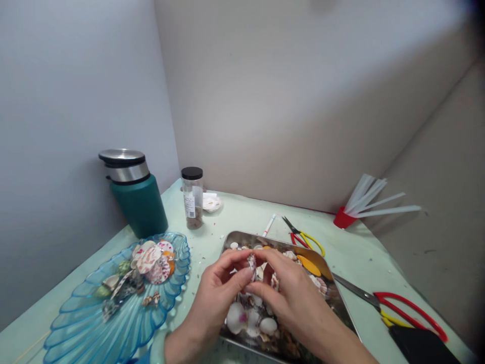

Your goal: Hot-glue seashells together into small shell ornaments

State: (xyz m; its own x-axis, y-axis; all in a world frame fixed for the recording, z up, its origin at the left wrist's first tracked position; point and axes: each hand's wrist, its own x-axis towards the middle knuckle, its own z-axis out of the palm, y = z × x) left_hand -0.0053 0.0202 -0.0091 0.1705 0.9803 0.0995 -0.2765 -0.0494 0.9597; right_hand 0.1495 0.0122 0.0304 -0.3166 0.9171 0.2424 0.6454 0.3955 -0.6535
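Between the fingertips of both hands, a small speckled brown-and-white seashell (251, 263) is held above a metal tray (346, 308). My left hand (217, 290) pinches it from the left with thumb and fingers. My right hand (293, 290) closes on it from the other side, its thumb and index finger meeting it. Loose shells fill the tray below, among them a round white shell (235, 317), a smaller white one (268, 325) and an orange piece (308, 265). My hands hide part of the tray's contents.
To the left, a blue shell-shaped dish (125, 328) bears a pile of shells (149, 260). Behind stand a teal bottle (142, 207) and a black-lidded jar (192, 197). On the right are pliers (303, 235), large scissors (379, 301) and a red cup (344, 218) of glue sticks.
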